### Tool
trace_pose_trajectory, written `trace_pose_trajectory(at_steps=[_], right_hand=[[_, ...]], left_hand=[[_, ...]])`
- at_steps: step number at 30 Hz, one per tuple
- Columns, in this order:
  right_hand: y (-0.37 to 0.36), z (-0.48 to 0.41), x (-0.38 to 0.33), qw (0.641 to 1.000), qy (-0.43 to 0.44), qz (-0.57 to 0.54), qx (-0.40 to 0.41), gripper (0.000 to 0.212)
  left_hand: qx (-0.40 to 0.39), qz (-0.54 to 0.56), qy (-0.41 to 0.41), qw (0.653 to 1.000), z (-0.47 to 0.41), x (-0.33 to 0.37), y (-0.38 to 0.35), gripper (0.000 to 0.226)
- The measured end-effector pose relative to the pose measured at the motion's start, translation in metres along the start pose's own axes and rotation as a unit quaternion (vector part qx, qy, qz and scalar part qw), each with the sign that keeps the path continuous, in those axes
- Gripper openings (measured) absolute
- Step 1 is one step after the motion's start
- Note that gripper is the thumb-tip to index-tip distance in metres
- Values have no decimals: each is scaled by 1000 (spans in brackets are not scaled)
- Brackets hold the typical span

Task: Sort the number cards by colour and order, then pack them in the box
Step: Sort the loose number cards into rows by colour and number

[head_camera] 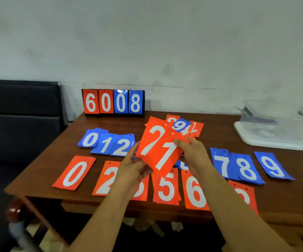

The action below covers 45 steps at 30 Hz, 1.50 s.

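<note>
Sorting partly done. Left hand pinches the red 2 card; right hand grips the red 1 card overlapping it. Below the fingers lies the red row, beside them the blue row, both gapped. An unsorted heap remains beyond. Clear box, far right, apparently awaits cards.

The left forearm rises from the lower middle and the right forearm from the lower right, both bare and angled toward each other. The left grip, palm up, pinches the left edge of two red cards, thumb on top and fingers beneath. The right grip curls its fingers over their right edge.
</note>
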State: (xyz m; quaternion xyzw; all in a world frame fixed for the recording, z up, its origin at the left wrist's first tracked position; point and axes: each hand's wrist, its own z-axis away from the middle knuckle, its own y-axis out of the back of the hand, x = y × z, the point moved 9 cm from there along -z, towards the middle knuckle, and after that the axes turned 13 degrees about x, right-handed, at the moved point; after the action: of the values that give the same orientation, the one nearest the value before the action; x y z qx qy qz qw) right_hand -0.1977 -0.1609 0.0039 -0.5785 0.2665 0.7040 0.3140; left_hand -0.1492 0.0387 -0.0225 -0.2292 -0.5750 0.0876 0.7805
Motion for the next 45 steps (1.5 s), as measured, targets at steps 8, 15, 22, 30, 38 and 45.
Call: trace_pose_trajectory(at_steps=[8, 15, 22, 30, 38, 45], right_hand=[[-32, 32, 11, 998, 32, 55, 5, 32], [-83, 67, 20, 997, 35, 29, -56, 23], [-116, 76, 26, 992, 23, 74, -101, 17], [-123, 65, 29, 989, 56, 131, -44, 23], [-142, 57, 40, 983, 56, 167, -55, 18], [-163, 55, 47, 988, 37, 144, -40, 17]], left_hand=[[-59, 7, 59, 997, 36, -2, 40, 49], [76, -236, -75, 966, 30, 22, 96, 32], [167, -337, -132, 917, 19, 49, 156, 16], [306, -346, -136, 876, 1, 84, 231, 21], [386, -392, -148, 821, -32, 145, 278, 36], [268, -483, -117, 826, -50, 93, 251, 34]])
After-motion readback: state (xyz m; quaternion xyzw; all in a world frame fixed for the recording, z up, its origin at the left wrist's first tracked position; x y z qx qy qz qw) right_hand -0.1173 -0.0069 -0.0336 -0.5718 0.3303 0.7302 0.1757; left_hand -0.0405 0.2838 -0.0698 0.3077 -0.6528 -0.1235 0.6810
